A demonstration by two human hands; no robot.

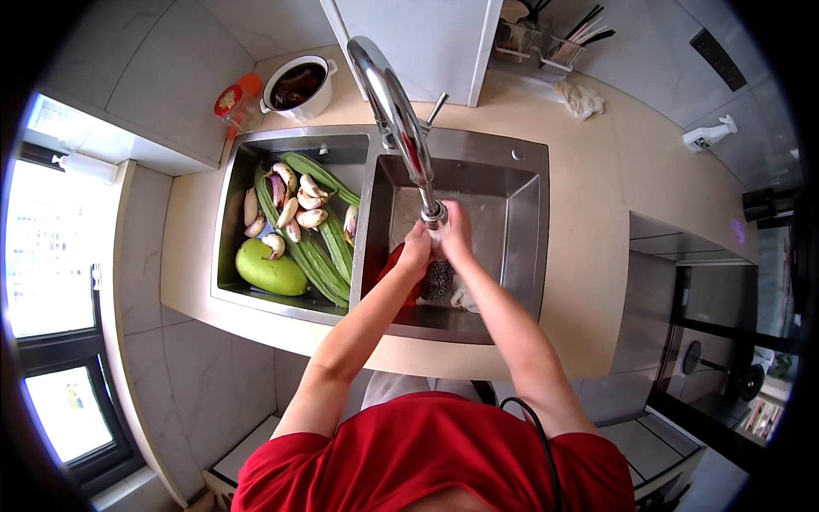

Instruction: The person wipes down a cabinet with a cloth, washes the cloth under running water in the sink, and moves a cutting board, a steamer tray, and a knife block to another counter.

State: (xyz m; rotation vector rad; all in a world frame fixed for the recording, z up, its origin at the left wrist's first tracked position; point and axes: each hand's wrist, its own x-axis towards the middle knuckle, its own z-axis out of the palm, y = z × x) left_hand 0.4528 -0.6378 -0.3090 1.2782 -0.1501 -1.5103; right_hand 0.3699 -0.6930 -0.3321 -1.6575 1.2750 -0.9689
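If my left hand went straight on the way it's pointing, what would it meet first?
Probably the faucet outlet, just ahead of your left hand, though depth is unclear: beneath it, your right hand could come first.

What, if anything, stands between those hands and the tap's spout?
Nothing solid that I can see. The left hand and right hand are close together beneath the spout, where water runs down.

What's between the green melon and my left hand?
From melon to left hand, the head view shows long green gourds, the sink divider and a red item.
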